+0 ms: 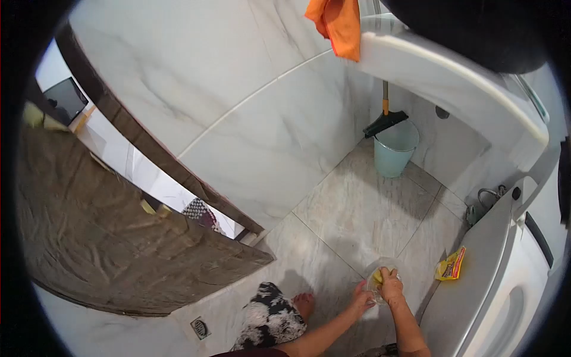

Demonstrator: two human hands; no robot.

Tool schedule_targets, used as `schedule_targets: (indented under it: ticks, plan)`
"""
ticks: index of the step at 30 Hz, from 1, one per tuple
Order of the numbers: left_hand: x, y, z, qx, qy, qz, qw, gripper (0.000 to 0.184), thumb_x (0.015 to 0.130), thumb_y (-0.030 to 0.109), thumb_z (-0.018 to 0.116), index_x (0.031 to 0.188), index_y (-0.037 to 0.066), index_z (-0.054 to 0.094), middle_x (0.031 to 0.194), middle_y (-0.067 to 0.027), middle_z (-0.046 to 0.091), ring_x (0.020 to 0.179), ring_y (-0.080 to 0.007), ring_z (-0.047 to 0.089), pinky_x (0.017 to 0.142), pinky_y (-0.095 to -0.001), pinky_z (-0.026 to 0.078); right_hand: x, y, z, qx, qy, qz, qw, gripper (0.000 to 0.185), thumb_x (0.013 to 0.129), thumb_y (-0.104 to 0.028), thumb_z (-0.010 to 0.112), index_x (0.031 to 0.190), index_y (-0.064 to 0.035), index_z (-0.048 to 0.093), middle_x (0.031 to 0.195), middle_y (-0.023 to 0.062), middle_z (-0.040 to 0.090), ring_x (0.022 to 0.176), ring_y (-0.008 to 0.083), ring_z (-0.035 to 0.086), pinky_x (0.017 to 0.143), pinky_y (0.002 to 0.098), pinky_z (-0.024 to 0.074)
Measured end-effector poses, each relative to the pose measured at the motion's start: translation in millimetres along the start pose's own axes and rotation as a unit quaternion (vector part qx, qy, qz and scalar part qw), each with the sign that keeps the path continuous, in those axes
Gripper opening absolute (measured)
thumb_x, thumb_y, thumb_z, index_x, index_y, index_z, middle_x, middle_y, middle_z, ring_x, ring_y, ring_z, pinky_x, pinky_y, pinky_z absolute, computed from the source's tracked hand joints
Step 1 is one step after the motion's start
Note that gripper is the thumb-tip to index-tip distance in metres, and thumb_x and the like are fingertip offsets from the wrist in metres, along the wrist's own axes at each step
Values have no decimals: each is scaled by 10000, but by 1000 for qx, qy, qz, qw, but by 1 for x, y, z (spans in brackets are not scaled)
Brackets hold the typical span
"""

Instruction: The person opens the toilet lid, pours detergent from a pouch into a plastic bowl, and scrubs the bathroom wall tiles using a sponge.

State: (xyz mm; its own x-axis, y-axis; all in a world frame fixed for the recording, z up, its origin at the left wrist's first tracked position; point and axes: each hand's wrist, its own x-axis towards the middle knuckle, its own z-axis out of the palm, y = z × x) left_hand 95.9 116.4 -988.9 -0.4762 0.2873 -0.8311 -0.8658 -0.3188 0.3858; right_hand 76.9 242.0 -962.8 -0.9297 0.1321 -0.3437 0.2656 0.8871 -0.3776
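Note:
Low over the tiled floor, my left hand [361, 299] grips the side of a clear round container [376, 300]. My right hand [391, 285] reaches over that container with its fingers bent down around something yellow [377, 276], too small to name. A yellow packet with red edges [451, 265] leans at the grey side panel, to the right of my hands. My bare foot [304, 304] and patterned black and white clothing [270, 321] show to the left of my hands.
A pale blue bucket [395, 152] stands at the back corner with a black squeegee [386, 123] across its rim. An orange cloth [338, 27] hangs from the white basin [458, 65]. A brown door [107, 220] stands at left, a floor drain [201, 328] below it. A white appliance [505, 321] is right.

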Motion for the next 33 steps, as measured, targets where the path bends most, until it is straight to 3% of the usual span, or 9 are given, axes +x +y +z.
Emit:
schedule_targets:
  ticks: [3, 9, 14, 22, 25, 30, 33]
  plan:
    - [-35, 21, 8, 6, 6, -6, 1000, 774, 653, 13, 573, 1345, 204, 284, 949, -43, 492, 874, -168, 501, 766, -406, 442, -4, -9, -14, -27, -46, -1, 999, 335, 750, -111, 591, 1062, -131, 473, 1010, 192, 514, 835, 374, 589, 723, 442, 480]
    - [-123, 95, 27, 80, 6, 13, 997, 689, 681, 66, 567, 1317, 214, 349, 912, -25, 484, 861, -155, 495, 754, -415, 429, -39, -79, -84, 49, -20, 12, 999, 260, 764, -143, 580, 1010, -117, 500, 974, 188, 552, 836, 363, 591, 714, 441, 471]
    - [-213, 154, 38, 98, -15, 29, 995, 645, 717, 110, 551, 1324, 210, 359, 910, -5, 495, 852, -135, 495, 699, -386, 429, -106, -163, -212, 22, 1, -88, 996, 336, 755, -183, 608, 1070, -146, 497, 979, 194, 530, 879, 380, 569, 722, 444, 472]
    - [-390, 245, 18, 27, -70, 20, 997, 607, 770, 111, 526, 1344, 145, 330, 845, -26, 550, 805, -121, 542, 685, -363, 459, -169, -251, -322, 69, -145, -146, 976, 474, 733, -229, 651, 1175, -202, 482, 1053, 217, 474, 875, 400, 566, 734, 435, 477]
    - [-469, 280, 32, 32, -52, 49, 997, 626, 773, 93, 537, 1353, 130, 305, 961, -57, 561, 895, -146, 550, 719, -385, 475, -178, -289, -362, 82, -139, -209, 965, 436, 743, -238, 641, 1152, -194, 495, 1060, 242, 482, 852, 409, 573, 721, 443, 478]
    - [-520, 322, 39, -5, -79, 121, 989, 694, 751, 99, 575, 1369, 143, 261, 1110, -78, 525, 979, -185, 534, 809, -418, 449, -187, -351, -431, 49, -79, -277, 956, 353, 751, -247, 634, 1073, -161, 519, 989, 253, 541, 855, 410, 570, 708, 446, 474]
    - [-538, 344, 41, -24, -57, 138, 989, 706, 743, 102, 582, 1369, 168, 261, 1141, -75, 517, 987, -191, 522, 829, -416, 429, -173, -376, -453, 36, -140, -256, 956, 348, 758, -245, 624, 1078, -160, 518, 1013, 235, 533, 881, 406, 559, 721, 442, 472]
